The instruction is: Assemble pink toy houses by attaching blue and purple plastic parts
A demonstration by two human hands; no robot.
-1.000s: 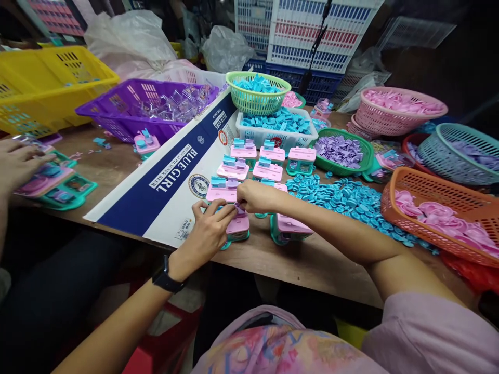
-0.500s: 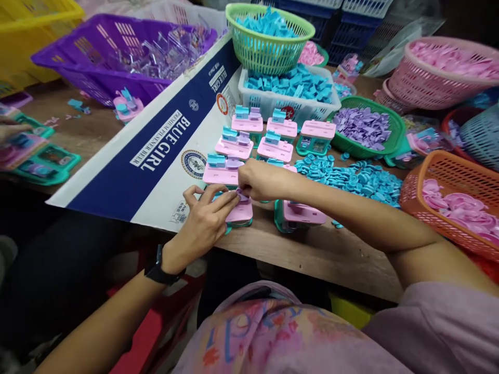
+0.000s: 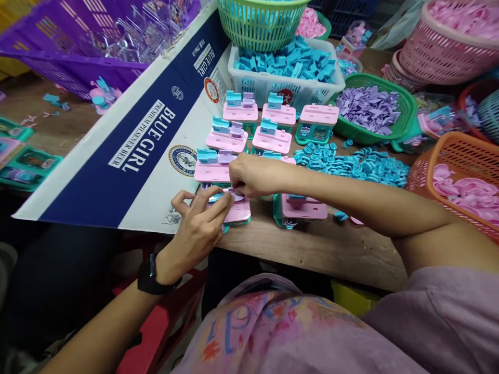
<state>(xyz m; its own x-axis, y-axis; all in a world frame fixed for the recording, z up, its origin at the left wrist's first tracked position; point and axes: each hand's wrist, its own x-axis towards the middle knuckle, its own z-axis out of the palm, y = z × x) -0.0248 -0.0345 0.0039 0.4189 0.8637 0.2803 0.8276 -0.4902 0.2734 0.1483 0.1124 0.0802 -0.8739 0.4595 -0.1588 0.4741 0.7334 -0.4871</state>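
Pink-topped toy unit [image 3: 237, 210] sits at the wooden table's [image 3: 312, 249] near edge, on a flattened beer carton [image 3: 128, 156]. Left hand [image 3: 198, 228] steadies it, fingers half curled against its side. Right hand [image 3: 249, 176] pinches a small lilac piece [image 3: 235, 195] onto its top, fingertips closed. Behind stand matching units [image 3: 234, 135], loose blue caps [image 3: 351, 166], and baskets of parts [image 3: 261, 21].
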